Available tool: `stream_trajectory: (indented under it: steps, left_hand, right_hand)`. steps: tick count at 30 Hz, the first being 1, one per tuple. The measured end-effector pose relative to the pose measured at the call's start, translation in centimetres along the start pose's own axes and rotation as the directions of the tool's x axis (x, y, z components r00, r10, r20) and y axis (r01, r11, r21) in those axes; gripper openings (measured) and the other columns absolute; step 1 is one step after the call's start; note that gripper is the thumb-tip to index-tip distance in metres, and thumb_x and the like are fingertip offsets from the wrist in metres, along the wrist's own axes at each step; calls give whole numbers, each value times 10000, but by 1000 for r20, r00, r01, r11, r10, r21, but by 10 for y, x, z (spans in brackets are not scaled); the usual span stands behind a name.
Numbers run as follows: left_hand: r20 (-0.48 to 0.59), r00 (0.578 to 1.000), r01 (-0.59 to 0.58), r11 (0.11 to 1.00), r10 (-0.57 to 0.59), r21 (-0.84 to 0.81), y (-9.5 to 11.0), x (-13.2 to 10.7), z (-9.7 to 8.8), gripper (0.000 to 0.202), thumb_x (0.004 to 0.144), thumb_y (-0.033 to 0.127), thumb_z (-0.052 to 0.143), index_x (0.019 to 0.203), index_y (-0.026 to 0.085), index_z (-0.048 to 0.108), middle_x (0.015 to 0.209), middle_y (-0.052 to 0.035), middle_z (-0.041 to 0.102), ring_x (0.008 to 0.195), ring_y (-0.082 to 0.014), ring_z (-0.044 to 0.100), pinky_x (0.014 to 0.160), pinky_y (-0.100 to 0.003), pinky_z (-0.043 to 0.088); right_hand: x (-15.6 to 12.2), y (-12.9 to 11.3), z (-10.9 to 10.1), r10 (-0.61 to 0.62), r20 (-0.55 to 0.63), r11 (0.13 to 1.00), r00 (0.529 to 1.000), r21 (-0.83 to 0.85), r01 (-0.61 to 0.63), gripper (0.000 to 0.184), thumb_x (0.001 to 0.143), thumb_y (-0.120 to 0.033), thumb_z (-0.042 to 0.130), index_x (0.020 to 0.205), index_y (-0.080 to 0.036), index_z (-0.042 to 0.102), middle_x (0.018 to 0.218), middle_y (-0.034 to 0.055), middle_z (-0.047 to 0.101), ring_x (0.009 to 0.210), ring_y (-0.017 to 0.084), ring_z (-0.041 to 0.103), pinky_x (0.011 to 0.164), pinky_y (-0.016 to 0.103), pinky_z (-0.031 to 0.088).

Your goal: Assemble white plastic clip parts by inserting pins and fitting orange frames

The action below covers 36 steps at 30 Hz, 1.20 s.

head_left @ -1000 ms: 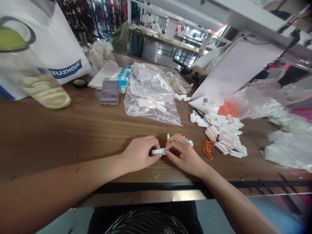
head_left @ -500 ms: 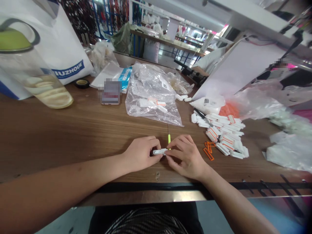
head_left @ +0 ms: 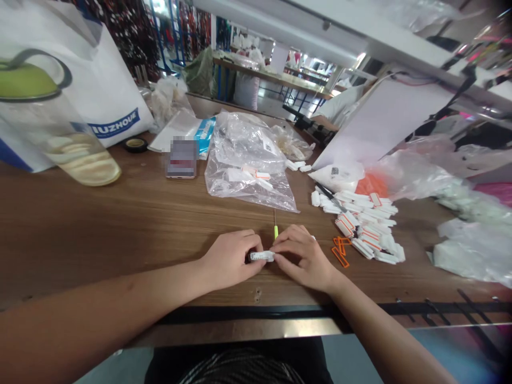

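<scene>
Between my two hands is a small white plastic piece point(head_left: 262, 256) with a row of dark marks along its side. My left hand point(head_left: 234, 257) grips its left end between thumb and fingers. The fingertips of my right hand point(head_left: 302, 257) pinch its right end. Just beyond my right fingers lies a screwdriver-like tool with a yellow-green handle point(head_left: 276, 232) and a thin metal shaft. To the right sit several orange rectangular frames point(head_left: 341, 256) beside a pile of white plastic pieces point(head_left: 372, 218), some edged in orange.
A clear plastic bag point(head_left: 248, 184) with a few white pieces lies ahead. Behind it to the left are a phone point(head_left: 182, 158), a roll of black tape point(head_left: 135, 144) and a clear jug point(head_left: 86, 154). Crumpled plastic point(head_left: 472, 250) covers the far right. The table edge point(head_left: 256, 328) runs close to me.
The view has tilted a little, so the table sits slightly lower. My right fingers have shifted slightly on the white piece's right end; both hands keep hold.
</scene>
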<state>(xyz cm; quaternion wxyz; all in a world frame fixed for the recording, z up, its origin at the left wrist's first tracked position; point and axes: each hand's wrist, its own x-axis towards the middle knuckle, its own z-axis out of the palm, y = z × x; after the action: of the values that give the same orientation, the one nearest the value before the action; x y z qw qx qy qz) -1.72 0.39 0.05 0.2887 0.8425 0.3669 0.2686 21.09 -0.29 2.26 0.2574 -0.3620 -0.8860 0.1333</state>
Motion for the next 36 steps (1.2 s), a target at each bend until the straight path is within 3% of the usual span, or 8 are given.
stream_trajectory:
  steps: [3, 8, 12, 16, 19, 22, 26, 36]
  left_hand:
    - [13, 1000, 7, 1000, -8, 23, 1, 0, 0, 92, 834, 289, 637, 819, 201, 615, 776, 15, 587, 673, -139, 540, 614, -274, 397]
    - [8, 999, 36, 999, -36, 32, 3, 1, 0, 92, 798, 287, 661, 808, 203, 624, 752, 22, 567, 632, -127, 521, 600, -265, 400]
    - [2, 999, 49, 998, -49, 27, 3, 0, 1, 117, 783, 313, 671, 810, 209, 626, 766, 23, 576, 631, -123, 531, 589, -258, 414]
    - [-1, 999, 45, 999, -45, 26, 5, -2, 1, 165, 750, 346, 696, 836, 217, 639, 816, 13, 610, 662, -136, 554, 612, -269, 442]
    - [-4, 1000, 23, 998, -23, 60, 4, -2, 2, 142, 748, 297, 683, 859, 219, 644, 847, 7, 623, 678, -142, 566, 648, -285, 461]
    - [3, 1000, 5, 996, -6, 84, 1, -2, 2, 131, 764, 273, 668, 879, 217, 639, 865, 4, 623, 707, -149, 581, 664, -289, 466]
    - [7, 1000, -13, 996, 13, 94, -2, -1, 3, 138, 802, 303, 661, 904, 216, 627, 892, -5, 624, 766, -165, 602, 686, -293, 473]
    - [-22, 999, 43, 996, -42, 77, -1, 2, -2, 192, 790, 324, 712, 903, 214, 602, 851, 6, 627, 745, -167, 581, 666, -304, 441]
  right_hand:
    - [6, 13, -9, 34, -53, 995, 998, -95, -39, 212, 914, -136, 521, 1040, -208, 676, 963, 61, 666, 901, 194, 593, 806, 364, 413]
    - [21, 31, -15, -33, 262, 821, 964, -543, 175, 370, 847, -29, 522, 1150, -176, 676, 895, 78, 669, 792, 208, 587, 736, 356, 380]
    - [36, 37, -7, -163, 416, 710, 895, -581, 399, 236, 813, -22, 563, 984, -101, 705, 786, 93, 674, 690, 207, 581, 685, 347, 378]
    - [53, 37, -7, -159, 494, 708, 855, -546, 448, 132, 809, -34, 593, 774, -134, 672, 747, 82, 679, 676, 194, 598, 664, 326, 377]
    - [61, 35, -14, -39, 400, 774, 916, -568, 281, 105, 810, -77, 586, 756, -146, 644, 716, 73, 679, 622, 188, 597, 627, 315, 384]
    - [56, 31, -21, 165, 133, 896, 977, -435, -92, 86, 834, -168, 547, 814, -161, 630, 647, 40, 656, 565, 180, 590, 577, 299, 399]
    - [34, 32, -15, 436, -21, 896, 900, 99, -432, 151, 860, -260, 514, 829, -174, 633, 672, 30, 671, 580, 170, 620, 536, 270, 450]
    - [9, 23, -8, 636, -56, 673, 770, 528, -518, 342, 852, -498, 644, 849, -159, 685, 792, 90, 739, 579, 151, 654, 436, 212, 439]
